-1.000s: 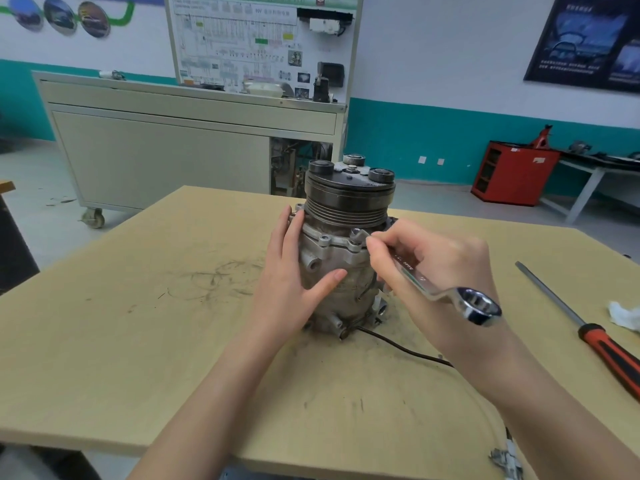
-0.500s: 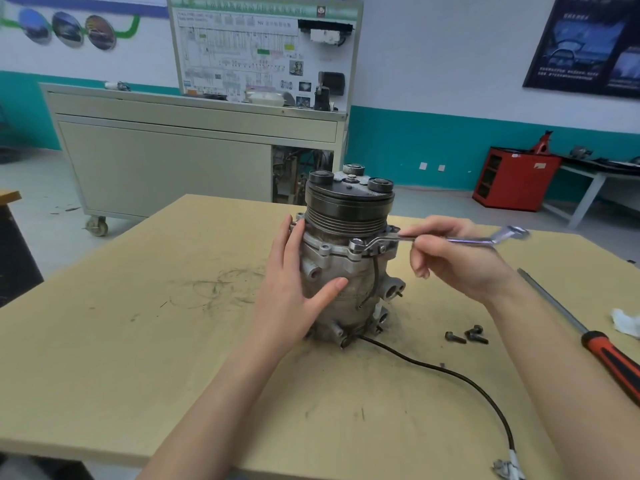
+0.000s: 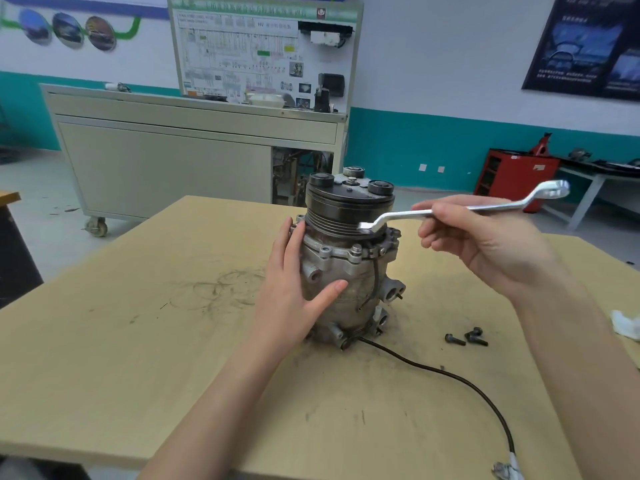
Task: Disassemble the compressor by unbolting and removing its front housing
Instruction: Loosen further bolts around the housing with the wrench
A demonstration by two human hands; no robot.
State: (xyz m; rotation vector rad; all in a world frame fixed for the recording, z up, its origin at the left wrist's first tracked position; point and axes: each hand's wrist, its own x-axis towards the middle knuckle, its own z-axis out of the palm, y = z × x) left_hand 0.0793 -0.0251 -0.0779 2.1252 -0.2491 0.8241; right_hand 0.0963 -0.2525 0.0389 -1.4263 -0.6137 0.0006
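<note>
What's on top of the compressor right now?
Three round knobs and a centre nut on the dark plate; nothing loose. The wrench sits lower, by the pulley. The plate's far rim is hidden behind the knobs.

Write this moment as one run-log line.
left hand: presses compressor side | right hand: holds wrench beside compressor | loose bolts: on table
</note>
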